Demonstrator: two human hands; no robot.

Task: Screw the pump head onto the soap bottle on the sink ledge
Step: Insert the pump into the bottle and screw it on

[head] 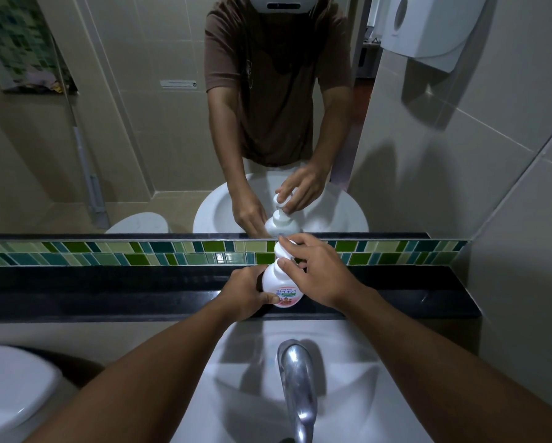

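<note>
Black stone ledge [108, 292] runs below a green mosaic tile strip [108, 252] and the mirror [140, 123], with bare room to both sides of the soap bottle [282, 286], which stands upright near the ledge's front edge. Left hand [245, 290] wraps the bottle's body. Right hand [319, 270] has its fingers closed around the pump head [282, 251] on top. Chrome faucet [297, 378] juts over the white basin [236, 362] below.

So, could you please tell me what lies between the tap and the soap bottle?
In the head view, only bare white basin rim and the front edge of the black ledge separate the tap from the soap bottle.
</note>
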